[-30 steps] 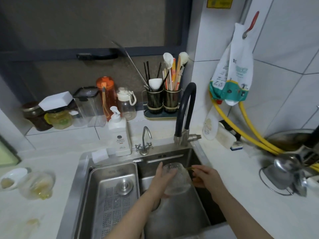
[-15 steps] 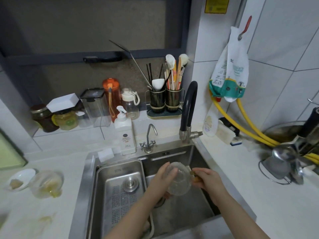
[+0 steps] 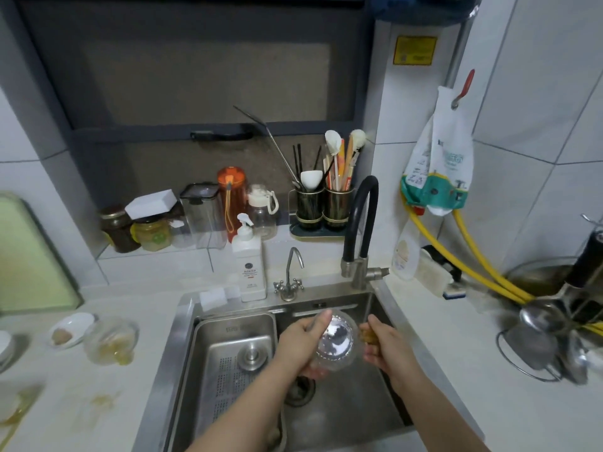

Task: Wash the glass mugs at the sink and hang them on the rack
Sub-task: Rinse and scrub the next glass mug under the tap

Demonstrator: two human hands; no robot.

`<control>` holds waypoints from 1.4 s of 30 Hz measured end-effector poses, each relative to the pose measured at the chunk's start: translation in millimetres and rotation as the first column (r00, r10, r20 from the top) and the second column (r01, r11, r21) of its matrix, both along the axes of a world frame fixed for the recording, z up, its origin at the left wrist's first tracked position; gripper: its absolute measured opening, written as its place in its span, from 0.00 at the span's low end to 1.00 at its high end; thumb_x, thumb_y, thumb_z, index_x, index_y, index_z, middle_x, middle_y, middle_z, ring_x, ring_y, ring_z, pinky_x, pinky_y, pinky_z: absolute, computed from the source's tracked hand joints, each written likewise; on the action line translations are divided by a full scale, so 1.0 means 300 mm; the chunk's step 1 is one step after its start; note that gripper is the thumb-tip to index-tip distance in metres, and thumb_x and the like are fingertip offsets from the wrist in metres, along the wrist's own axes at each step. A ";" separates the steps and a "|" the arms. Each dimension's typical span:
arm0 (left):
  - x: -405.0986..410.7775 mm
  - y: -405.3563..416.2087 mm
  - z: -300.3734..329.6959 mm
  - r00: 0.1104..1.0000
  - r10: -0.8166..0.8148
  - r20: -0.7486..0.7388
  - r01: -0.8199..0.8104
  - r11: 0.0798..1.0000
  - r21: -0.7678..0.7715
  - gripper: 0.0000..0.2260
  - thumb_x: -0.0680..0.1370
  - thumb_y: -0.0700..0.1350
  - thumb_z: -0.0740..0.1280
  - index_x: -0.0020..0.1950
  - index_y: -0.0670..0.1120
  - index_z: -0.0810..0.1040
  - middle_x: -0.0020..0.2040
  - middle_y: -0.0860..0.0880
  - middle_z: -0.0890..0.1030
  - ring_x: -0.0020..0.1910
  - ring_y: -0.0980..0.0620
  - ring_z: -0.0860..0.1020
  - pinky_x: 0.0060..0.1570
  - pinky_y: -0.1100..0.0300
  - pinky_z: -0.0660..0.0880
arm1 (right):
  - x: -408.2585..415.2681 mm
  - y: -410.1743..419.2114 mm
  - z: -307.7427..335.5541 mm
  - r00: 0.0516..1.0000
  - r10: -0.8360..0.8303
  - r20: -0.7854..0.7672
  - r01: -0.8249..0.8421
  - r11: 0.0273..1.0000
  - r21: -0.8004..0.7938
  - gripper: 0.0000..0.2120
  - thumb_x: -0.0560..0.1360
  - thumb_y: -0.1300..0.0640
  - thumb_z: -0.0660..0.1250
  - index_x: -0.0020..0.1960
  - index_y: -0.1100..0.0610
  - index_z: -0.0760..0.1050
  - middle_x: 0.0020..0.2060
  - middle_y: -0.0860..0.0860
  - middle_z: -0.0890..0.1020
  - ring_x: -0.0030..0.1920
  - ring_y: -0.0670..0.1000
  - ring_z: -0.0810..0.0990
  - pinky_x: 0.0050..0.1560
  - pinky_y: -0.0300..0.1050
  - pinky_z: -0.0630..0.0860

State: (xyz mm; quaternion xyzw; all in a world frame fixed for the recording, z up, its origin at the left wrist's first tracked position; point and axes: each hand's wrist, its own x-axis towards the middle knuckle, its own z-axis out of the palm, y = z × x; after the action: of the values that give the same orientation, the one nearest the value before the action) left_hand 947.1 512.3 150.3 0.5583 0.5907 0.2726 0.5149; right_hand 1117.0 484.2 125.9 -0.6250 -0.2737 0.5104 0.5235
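Observation:
A clear glass mug [image 3: 336,342] is held over the right basin of the steel sink [image 3: 391,324], its rounded bottom tilted up toward me. My left hand [image 3: 301,345] wraps its left side with the thumb on top. My right hand [image 3: 383,345] grips the mug's amber handle [image 3: 368,334] on the right. A second glass mug [image 3: 109,339] with yellow residue lies on the counter at the left. The black faucet [image 3: 360,233] arches behind the basin; no water stream is visible. No mug rack can be made out.
A steel drain tray [image 3: 235,357] fills the left basin. A white soap pump bottle [image 3: 249,269] and a small tap [image 3: 290,272] stand on the sink's back edge. Jars and utensil holders [image 3: 323,205] line the sill. Ladles and a wire stand [image 3: 538,337] crowd the right counter.
The view has tilted upward and shifted. Both hands have kept hold of the mug and turned it, so its bottom now faces me more.

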 end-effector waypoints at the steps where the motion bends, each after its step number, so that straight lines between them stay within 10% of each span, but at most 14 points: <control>1: 0.006 -0.004 0.008 1.000 0.006 -0.003 -0.006 1.000 0.001 0.22 0.71 0.70 0.62 0.54 0.56 0.78 0.38 0.49 0.81 0.32 0.53 0.79 0.33 0.60 0.79 | 0.005 0.000 0.003 1.000 0.003 -0.009 -0.003 1.000 -0.003 0.14 0.78 0.50 0.62 0.50 0.60 0.79 0.35 0.53 0.79 0.32 0.49 0.76 0.39 0.43 0.77; 5: 0.039 -0.023 0.016 0.999 0.036 -0.012 -0.036 0.999 -0.010 0.21 0.70 0.71 0.63 0.51 0.57 0.79 0.45 0.49 0.84 0.40 0.49 0.82 0.46 0.52 0.82 | 0.028 -0.009 0.016 1.000 0.014 -0.023 -0.015 0.999 -0.028 0.14 0.79 0.50 0.62 0.51 0.61 0.79 0.36 0.55 0.80 0.32 0.49 0.76 0.38 0.43 0.76; 10: 0.073 -0.085 0.021 0.995 0.078 0.056 -0.078 0.997 -0.013 0.13 0.71 0.66 0.67 0.49 0.61 0.77 0.47 0.59 0.79 0.34 0.54 0.80 0.22 0.64 0.75 | 0.063 -0.045 0.011 0.998 0.014 -0.057 -0.018 0.997 -0.079 0.13 0.79 0.55 0.62 0.51 0.64 0.78 0.27 0.53 0.77 0.28 0.49 0.74 0.34 0.43 0.74; 16: 0.087 -0.149 -0.023 0.990 0.135 0.039 -0.134 0.991 -0.022 0.28 0.69 0.68 0.67 0.65 0.56 0.76 0.61 0.51 0.79 0.40 0.56 0.82 0.30 0.61 0.79 | 0.081 -0.084 -0.007 0.997 0.061 -0.043 -0.065 0.993 -0.103 0.11 0.79 0.58 0.62 0.46 0.63 0.79 0.19 0.51 0.74 0.23 0.47 0.72 0.27 0.40 0.70; 22: 0.068 -0.198 -0.034 0.992 0.067 0.107 -0.067 0.998 -0.005 0.42 0.66 0.64 0.73 0.75 0.52 0.62 0.68 0.50 0.73 0.63 0.52 0.75 0.66 0.53 0.72 | 0.100 -0.115 -0.016 0.985 0.162 0.065 -0.159 0.986 -0.040 0.09 0.80 0.63 0.59 0.55 0.64 0.76 0.41 0.59 0.79 0.33 0.50 0.76 0.33 0.41 0.73; 32: -0.052 -0.327 -0.016 0.964 0.006 0.267 -0.044 0.990 0.136 0.43 0.67 0.39 0.77 0.74 0.59 0.56 0.70 0.56 0.67 0.65 0.63 0.70 0.61 0.69 0.69 | 0.021 -0.157 0.033 0.952 0.305 -0.015 -0.299 0.941 0.161 0.07 0.76 0.64 0.65 0.53 0.57 0.75 0.48 0.58 0.82 0.41 0.54 0.82 0.34 0.42 0.82; 42: -0.367 -0.552 0.018 0.935 0.282 0.214 -0.335 0.901 0.275 0.47 0.61 0.57 0.81 0.74 0.57 0.60 0.72 0.55 0.67 0.70 0.59 0.68 0.72 0.51 0.65 | -0.312 -0.230 0.100 0.799 0.600 -0.039 -0.552 0.758 0.346 0.09 0.73 0.70 0.65 0.48 0.58 0.77 0.48 0.56 0.83 0.46 0.52 0.83 0.41 0.41 0.82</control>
State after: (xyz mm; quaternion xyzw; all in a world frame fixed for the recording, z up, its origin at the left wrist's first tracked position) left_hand 837.2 346.6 155.8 0.5055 0.5762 0.4858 0.4202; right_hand 1023.2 415.2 155.8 -0.3779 -0.4918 0.6406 0.4527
